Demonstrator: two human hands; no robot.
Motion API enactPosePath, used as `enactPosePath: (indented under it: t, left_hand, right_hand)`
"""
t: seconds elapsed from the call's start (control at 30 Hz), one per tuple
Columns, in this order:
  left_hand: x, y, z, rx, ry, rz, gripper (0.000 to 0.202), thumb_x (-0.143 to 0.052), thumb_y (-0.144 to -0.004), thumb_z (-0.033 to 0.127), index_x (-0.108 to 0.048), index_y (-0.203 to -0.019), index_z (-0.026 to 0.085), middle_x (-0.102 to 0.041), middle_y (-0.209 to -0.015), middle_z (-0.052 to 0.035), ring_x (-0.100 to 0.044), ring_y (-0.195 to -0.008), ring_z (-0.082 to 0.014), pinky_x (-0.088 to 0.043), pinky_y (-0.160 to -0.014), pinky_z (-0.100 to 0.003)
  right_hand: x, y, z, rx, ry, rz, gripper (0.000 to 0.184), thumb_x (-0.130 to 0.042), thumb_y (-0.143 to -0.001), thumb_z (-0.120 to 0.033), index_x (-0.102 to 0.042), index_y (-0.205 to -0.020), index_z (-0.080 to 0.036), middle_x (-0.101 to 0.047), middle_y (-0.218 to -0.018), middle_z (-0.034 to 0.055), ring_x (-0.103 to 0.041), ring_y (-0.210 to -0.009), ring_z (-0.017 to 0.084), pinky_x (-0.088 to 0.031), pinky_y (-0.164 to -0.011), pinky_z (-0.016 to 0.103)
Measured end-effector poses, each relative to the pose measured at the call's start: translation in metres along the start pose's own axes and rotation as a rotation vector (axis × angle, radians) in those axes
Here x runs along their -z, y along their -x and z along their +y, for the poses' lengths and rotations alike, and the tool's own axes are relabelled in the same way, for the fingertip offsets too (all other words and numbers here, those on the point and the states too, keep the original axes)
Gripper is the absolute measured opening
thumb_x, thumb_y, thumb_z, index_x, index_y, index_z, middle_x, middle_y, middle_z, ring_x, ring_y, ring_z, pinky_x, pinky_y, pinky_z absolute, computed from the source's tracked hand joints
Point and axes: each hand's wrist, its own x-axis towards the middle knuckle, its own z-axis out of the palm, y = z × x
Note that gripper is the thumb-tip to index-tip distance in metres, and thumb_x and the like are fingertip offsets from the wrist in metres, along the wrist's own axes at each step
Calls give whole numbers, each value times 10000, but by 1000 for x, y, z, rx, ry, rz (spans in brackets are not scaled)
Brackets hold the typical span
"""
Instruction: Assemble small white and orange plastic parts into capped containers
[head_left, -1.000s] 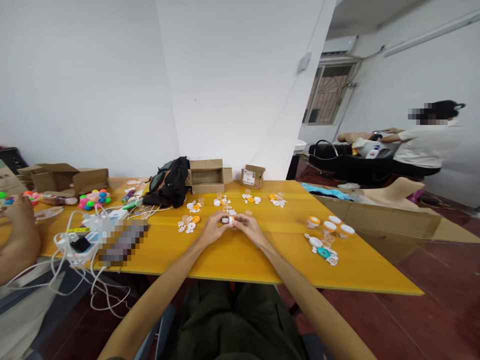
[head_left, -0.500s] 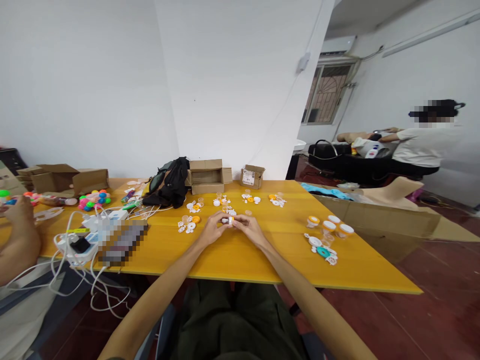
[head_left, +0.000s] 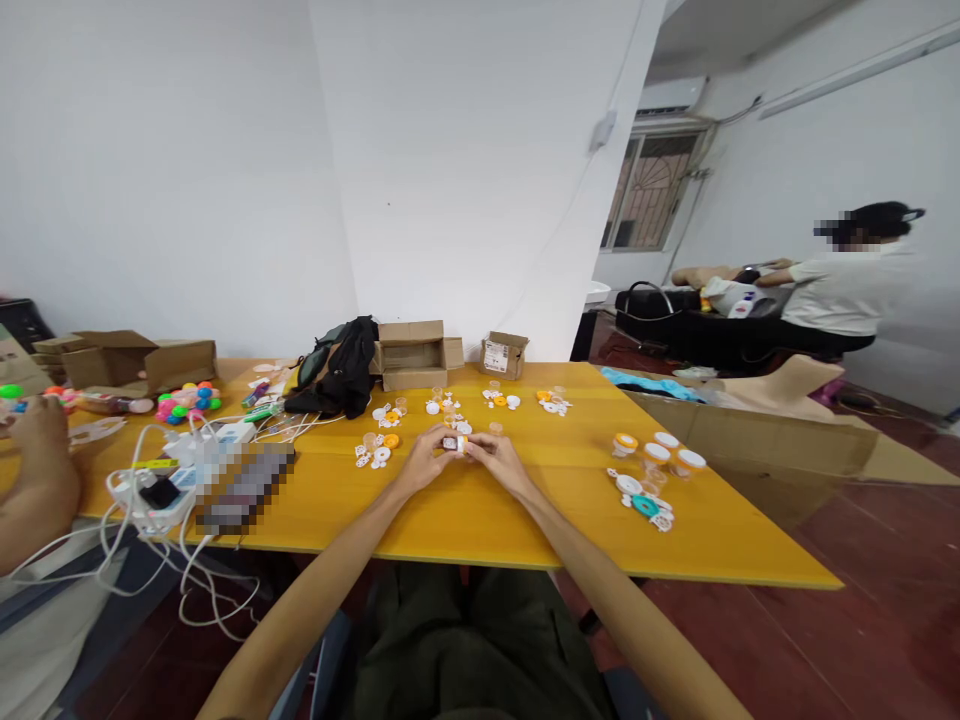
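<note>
At the centre of the frame, a small white-and-orange piece [head_left: 462, 443] lies between the two hands, gripped at the fingertips: the left hand [head_left: 427, 458] is clamped on its left side, the right hand [head_left: 496, 460] on its right. Both are over the table [head_left: 465, 520]. A clear cup [head_left: 496, 428] stands just beyond the right fingers; white parts [head_left: 381, 455] lie left of the left hand; lidded jars [head_left: 657, 457] stand at centre right.
</note>
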Motion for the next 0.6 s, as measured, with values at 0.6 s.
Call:
enactPosePath:
  t: [0.6]
  left_hand:
    - [0,-1,0,-32,-89,36,165,-697,-786,251,-721,-940,199,-701,-894,-39,-652,-821,-187,-531,-788,-317]
  right_hand:
    - [0,0,-2,65,28,14,368,-723,-695,-550,-760,-886,-237,-755,-930,51,-670,-869,251,-520,-825,386]
